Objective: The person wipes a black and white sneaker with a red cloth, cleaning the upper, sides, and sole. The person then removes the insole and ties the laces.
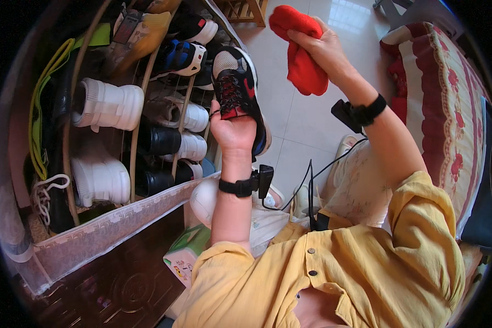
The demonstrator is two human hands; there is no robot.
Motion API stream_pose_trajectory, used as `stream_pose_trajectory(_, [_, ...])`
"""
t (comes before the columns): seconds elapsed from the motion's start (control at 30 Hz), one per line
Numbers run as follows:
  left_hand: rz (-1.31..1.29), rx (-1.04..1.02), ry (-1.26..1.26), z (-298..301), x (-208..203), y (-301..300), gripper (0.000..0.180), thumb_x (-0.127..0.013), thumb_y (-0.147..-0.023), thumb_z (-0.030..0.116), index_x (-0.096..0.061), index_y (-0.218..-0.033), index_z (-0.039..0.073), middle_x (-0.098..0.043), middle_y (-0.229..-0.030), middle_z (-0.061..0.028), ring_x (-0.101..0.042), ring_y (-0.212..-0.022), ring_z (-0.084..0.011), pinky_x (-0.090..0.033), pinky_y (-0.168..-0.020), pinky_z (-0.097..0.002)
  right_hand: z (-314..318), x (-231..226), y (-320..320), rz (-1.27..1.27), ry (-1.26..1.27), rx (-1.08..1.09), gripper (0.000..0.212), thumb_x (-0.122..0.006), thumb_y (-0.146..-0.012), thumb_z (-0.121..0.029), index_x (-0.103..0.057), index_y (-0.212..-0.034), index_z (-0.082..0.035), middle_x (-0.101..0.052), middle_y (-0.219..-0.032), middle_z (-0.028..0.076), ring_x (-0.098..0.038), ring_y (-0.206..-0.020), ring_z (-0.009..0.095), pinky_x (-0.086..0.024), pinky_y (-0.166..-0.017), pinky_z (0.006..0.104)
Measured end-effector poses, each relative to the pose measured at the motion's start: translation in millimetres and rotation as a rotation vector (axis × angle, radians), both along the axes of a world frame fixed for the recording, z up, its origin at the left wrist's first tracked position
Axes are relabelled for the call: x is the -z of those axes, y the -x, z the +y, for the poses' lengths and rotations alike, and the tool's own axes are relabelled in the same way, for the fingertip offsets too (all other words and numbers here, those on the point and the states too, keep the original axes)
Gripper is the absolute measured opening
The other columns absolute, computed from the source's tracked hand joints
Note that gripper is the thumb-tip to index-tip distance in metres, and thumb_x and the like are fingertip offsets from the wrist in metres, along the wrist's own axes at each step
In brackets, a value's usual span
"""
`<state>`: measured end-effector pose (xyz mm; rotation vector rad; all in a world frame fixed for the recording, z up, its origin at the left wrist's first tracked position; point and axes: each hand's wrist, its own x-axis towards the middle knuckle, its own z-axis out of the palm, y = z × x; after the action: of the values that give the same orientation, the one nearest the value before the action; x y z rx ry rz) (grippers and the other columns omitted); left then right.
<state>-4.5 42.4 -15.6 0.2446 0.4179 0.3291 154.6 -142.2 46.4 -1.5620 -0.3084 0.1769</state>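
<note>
A black sneaker with red trim, a grey mesh toe and dark laces points away from me, in front of the shoe rack. My left hand is pushed into its opening and holds it up; the fingers are hidden inside the shoe, and the thumb lies along the collar. Up and to the right, my right hand grips a bunched red cloth, thumb on top. The cloth hangs clear of the sneaker. Each wrist wears a black strap with a small box.
Several pairs of shoes, including a white shoe, fill the shoe rack on the left, with a lace-trimmed cover edge. A black cable loops over my lap. At the right lies a patterned cushion; below left is a green box.
</note>
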Motion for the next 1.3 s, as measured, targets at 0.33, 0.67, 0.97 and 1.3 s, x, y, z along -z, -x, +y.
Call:
stream_pose_trajectory(0.33, [-0.011,0.043,0.033,-20.9,3.2,-4.7,0.047,-0.044,-0.099,0.026,-0.056,-0.139,0.005,-0.058,-0.142,-0.0153,-0.051,-0.135,-0.0321,-0.032,-0.120,-0.0480,37.7,42.9,54.6,-0.181,0.298,-0.249,0.073,-0.082,-0.081,-0.045,-0.056,-0.141,-0.012,-0.062,-0.129,0.020,-0.062,-0.118,0.036,-0.051,-0.101,0.0453])
stream_pose_trajectory(0.67, [0.278,-0.081,-0.078,21.6,11.8,1.6,0.043,-0.042,-0.104,0.028,-0.060,-0.133,0.001,-0.065,-0.132,-0.0160,-0.061,-0.123,-0.0315,-0.044,-0.112,-0.0468,-4.9,32.2,100.5,-0.150,0.293,-0.907,0.035,-0.076,-0.081,-0.024,-0.067,-0.112,-0.009,-0.067,-0.105,0.018,-0.066,-0.099,0.036,-0.053,-0.087,0.0447])
stream_pose_trajectory(0.97, [0.149,-0.068,-0.104,13.3,0.1,5.0,0.044,-0.046,-0.102,0.029,-0.060,-0.133,0.000,-0.066,-0.133,-0.0154,-0.062,-0.124,-0.0305,-0.045,-0.112,-0.0442,-26.2,11.3,33.9,-0.049,0.159,-0.465,0.038,-0.071,-0.088,-0.013,-0.062,-0.124,-0.008,-0.067,-0.106,0.010,-0.065,-0.097,0.019,-0.055,-0.085,0.0330])
stream_pose_trajectory(1.3, [-0.130,0.226,-0.037,-5.6,-16.4,5.8,0.055,-0.046,-0.101,0.038,-0.053,-0.141,0.002,-0.060,-0.140,-0.0182,-0.055,-0.130,-0.0364,-0.038,-0.116,-0.0512,-10.5,28.8,104.6,-0.385,0.481,-0.557,0.053,-0.077,-0.075,-0.020,-0.058,-0.125,-0.018,-0.058,-0.117,0.015,-0.065,-0.105,0.041,-0.056,-0.086,0.0494])
